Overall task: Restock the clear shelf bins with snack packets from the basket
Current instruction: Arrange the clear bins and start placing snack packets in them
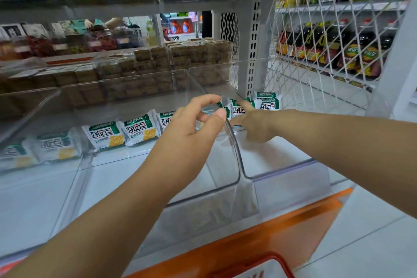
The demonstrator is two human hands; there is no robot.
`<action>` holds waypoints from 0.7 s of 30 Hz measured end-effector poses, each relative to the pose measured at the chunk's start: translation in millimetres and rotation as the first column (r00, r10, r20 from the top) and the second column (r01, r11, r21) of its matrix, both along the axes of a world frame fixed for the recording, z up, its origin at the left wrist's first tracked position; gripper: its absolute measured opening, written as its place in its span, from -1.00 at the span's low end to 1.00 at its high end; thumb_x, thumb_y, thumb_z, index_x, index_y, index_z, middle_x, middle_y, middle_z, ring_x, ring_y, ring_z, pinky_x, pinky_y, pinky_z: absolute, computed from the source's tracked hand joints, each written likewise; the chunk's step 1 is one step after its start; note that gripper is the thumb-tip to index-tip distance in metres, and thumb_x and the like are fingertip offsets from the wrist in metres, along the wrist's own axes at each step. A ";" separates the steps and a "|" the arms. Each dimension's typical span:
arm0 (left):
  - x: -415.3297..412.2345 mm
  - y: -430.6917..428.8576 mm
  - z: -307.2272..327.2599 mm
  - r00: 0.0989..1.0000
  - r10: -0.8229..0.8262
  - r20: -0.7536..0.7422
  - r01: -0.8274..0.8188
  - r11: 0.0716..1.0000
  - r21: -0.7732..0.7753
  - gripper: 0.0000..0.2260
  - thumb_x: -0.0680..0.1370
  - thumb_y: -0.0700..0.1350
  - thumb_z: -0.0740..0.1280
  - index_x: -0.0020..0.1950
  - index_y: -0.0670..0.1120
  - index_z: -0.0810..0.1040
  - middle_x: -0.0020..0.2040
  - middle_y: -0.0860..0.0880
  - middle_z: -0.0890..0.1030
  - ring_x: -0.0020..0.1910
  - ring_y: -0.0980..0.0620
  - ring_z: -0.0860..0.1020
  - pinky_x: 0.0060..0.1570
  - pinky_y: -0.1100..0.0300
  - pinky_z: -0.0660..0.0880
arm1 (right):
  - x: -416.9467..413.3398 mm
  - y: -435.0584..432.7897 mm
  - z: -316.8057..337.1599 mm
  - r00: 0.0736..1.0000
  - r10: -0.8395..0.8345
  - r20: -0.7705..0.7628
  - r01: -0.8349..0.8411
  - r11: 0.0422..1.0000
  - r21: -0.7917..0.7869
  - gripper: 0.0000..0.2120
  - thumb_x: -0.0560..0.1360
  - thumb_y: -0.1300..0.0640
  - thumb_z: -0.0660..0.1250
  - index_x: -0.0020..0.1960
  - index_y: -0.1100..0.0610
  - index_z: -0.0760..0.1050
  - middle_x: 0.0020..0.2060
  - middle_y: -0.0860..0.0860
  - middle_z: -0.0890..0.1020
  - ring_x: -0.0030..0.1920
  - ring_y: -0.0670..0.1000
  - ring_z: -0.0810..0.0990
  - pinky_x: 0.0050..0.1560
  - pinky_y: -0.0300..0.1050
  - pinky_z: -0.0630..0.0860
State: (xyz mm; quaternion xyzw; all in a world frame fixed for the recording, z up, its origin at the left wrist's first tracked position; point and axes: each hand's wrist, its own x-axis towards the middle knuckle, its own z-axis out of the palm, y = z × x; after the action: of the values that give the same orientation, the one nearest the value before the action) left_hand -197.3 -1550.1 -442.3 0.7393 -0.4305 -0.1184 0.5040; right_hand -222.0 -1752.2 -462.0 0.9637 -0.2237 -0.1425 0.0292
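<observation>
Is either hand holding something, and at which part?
The left hand curls thumb and forefinger at the top of the clear bin wall; a grip cannot be told. The right hand holds nothing, pointing toward the packets.
</observation>
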 end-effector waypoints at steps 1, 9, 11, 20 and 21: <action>0.4 0.1 -0.2 1.000 0.001 0.003 -0.001 1.000 0.001 -0.87 0.46 0.23 0.13 -0.04 0.43 0.40 0.02 0.10 0.47 -0.02 0.08 0.56 0.12 -0.02 0.51 | 0.4 -0.6 -0.8 1.000 0.001 0.005 -0.002 1.000 0.015 -0.33 0.53 0.29 0.15 0.52 -0.15 0.06 0.48 0.08 -0.17 0.21 0.17 0.49 0.01 -0.09 0.48; 2.1 0.2 -1.6 1.000 0.001 0.011 -0.001 1.000 -0.005 -0.89 0.48 0.22 0.13 -0.05 0.45 0.37 0.02 0.10 0.47 -0.02 0.09 0.55 0.13 -0.02 0.51 | 1.6 -10.2 -4.3 0.998 0.032 0.056 -0.036 0.996 0.082 -0.32 0.51 0.31 0.23 0.49 -0.16 0.10 0.50 0.00 -0.17 0.31 0.20 0.42 0.00 -0.09 0.48; 2.6 -0.2 -2.3 1.000 0.000 0.006 0.000 1.000 -0.017 -0.89 0.49 0.21 0.14 -0.04 0.44 0.38 0.01 0.09 0.47 -0.01 0.09 0.55 0.14 -0.03 0.50 | 1.7 -12.1 -3.8 0.997 0.041 0.071 -0.047 0.994 0.098 -0.34 0.52 0.32 0.23 0.47 -0.17 0.13 0.51 0.00 -0.17 0.38 0.22 0.35 0.18 -0.05 0.46; 0.1 4.3 -2.1 0.993 0.054 0.106 -0.053 0.999 -0.008 -0.81 0.59 0.12 0.15 0.18 0.34 0.38 0.06 0.11 0.44 0.00 0.17 0.53 -0.06 0.41 0.35 | -30.9 -0.6 21.9 0.966 0.042 0.255 -0.076 0.989 0.124 -0.45 0.48 0.30 0.26 0.42 -0.01 0.31 0.41 0.13 0.22 0.32 0.13 0.37 0.28 -0.05 0.38; -3.4 7.4 -0.3 0.985 0.074 0.157 -0.075 0.997 0.003 -0.77 0.60 0.10 0.16 0.24 0.29 0.40 0.07 0.12 0.44 -0.04 0.22 0.52 -0.10 0.48 0.30 | -40.7 7.7 27.1 0.939 0.046 0.342 -0.092 0.988 0.120 -0.51 0.48 0.29 0.26 0.38 0.03 0.38 0.34 0.12 0.34 0.27 0.11 0.41 0.25 -0.09 0.37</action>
State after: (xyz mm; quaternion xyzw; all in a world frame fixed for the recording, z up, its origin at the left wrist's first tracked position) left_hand -200.7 -1542.6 -442.6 0.7642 -0.4404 -0.0426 0.4694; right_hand -262.7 -1744.6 -434.9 0.9809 -0.1812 0.0115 -0.0697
